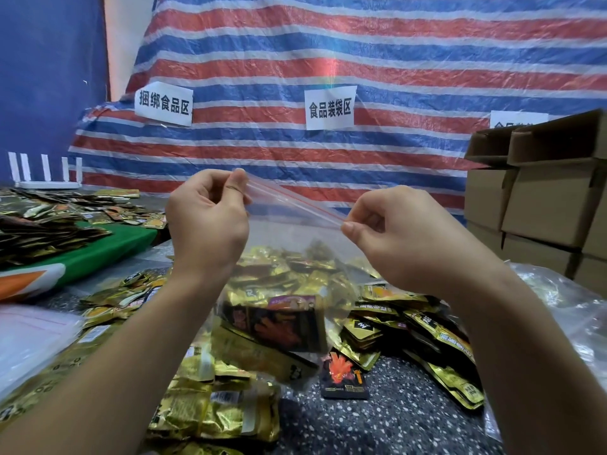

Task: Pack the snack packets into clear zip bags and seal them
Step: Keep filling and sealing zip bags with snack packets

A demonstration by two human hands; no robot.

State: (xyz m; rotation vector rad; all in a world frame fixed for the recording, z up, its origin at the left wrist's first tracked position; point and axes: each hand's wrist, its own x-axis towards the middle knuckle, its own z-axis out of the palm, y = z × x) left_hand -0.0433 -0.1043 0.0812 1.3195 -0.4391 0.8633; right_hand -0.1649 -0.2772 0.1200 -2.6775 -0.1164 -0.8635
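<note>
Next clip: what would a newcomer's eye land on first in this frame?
First, the two hands held up mid-frame: the left hand and right hand each pinch an end of a clear zip bag's red-lined top, with snack packets hanging inside it. Then the gold packets heaped across the speckled table below, and the red, white and blue striped tarp filling the background.
</note>
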